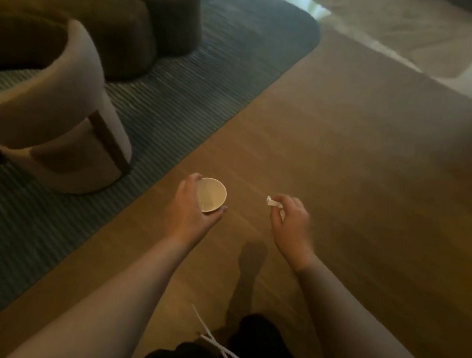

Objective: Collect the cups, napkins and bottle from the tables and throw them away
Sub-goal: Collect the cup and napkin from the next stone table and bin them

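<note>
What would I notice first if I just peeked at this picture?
Two bare arms reach out over a wooden floor. The left hand grips a white paper cup, and the right hand pinches a crumpled white napkin. A rounded beige chair stands on the striped rug at left.

Cup (211, 195) is looking like matt white paper, smooth inside. Napkin (274, 204) is showing as crumpled white paper, soft and creased. Floor (338, 163) is reading as wood-grain planks, smooth, satin, catching a pale glare far off. Rug (23, 223) is showing dark ribbed woven cloth, rough, matt. Chair (62, 122) is wearing pale matt fabric with a darker wood-looking leg. Sofa (101, 5) is looking like plush brown cloth, matt. Drawstrings (221, 351) are looking like white cord against black matt cloth.
</note>
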